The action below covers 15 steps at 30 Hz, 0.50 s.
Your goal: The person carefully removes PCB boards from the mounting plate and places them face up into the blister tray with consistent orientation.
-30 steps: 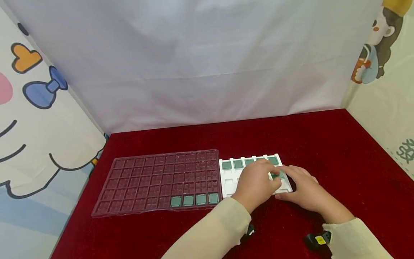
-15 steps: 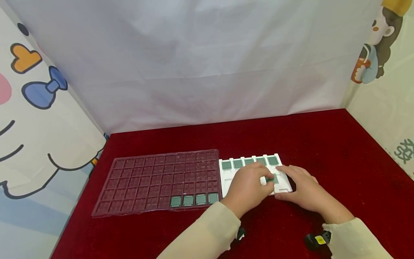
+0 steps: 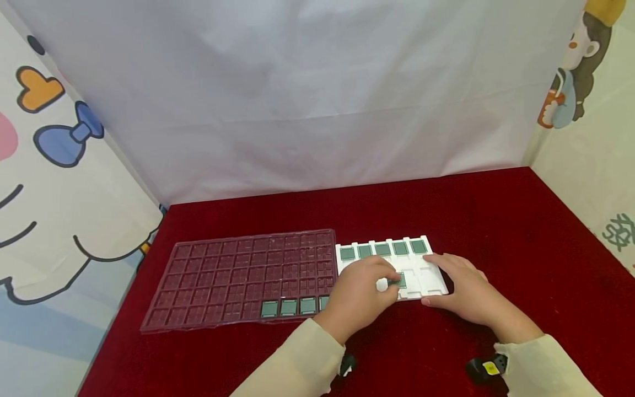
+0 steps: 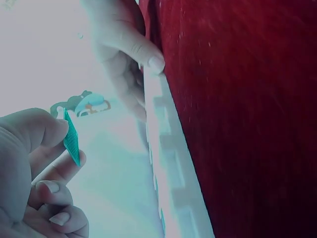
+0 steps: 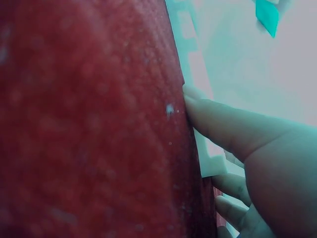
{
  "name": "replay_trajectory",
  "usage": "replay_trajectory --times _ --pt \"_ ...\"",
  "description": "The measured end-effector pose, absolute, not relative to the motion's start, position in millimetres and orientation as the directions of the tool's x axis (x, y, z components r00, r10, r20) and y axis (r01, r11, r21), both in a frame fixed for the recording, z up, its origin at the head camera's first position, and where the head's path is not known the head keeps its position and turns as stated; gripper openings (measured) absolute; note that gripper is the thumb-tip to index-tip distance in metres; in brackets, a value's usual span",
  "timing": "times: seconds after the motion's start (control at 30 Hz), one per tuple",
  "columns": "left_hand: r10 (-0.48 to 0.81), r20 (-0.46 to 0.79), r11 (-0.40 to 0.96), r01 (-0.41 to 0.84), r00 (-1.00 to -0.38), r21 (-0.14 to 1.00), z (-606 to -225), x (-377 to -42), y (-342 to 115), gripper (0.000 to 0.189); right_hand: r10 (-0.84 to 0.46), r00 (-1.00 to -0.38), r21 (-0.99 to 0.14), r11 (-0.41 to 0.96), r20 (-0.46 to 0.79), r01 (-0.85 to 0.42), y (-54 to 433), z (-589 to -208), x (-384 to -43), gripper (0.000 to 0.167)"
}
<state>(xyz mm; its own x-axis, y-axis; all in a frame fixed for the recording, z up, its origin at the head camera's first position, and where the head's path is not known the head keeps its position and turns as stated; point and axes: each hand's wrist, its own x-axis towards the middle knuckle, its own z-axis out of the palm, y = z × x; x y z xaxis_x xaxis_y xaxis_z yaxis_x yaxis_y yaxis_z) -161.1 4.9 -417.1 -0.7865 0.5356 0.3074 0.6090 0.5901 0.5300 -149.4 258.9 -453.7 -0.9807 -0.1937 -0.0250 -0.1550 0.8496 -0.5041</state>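
My left hand [image 3: 359, 292] pinches a thin green square chip [image 3: 401, 280] between thumb and fingers, over the front part of a white tray [image 3: 424, 281]. In the left wrist view the chip [image 4: 72, 141] is tilted on edge, its dotted face showing, held above the tray. My right hand [image 3: 461, 286] grips the tray's right end, with the thumb [image 5: 213, 119] at the front edge and the other fingers round the far side. Several green chips [image 3: 400, 248] fill the tray's back row. The left hand covers the tray's front left part.
A clear plastic tray [image 3: 238, 275] with many pockets lies on the red cloth [image 3: 471, 215] at the left, its right edge beside the white tray. Several green chips [image 3: 308, 306] sit in its front row toward the right. A pale curtain [image 3: 317, 99] hangs behind.
My left hand has moved left and slightly toward the front, carrying the chip from over the white tray's right part and uncovering more slots. The right hand stays in place.
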Motion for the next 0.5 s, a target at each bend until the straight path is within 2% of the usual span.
replay_trajectory --times 0.5 --pt "0.546 0.317 0.587 0.624 -0.776 0.516 -414.4 -153.2 -49.9 0.013 -0.178 -0.983 -0.497 0.857 -0.047 -0.132 258.1 -453.2 -148.4 0.091"
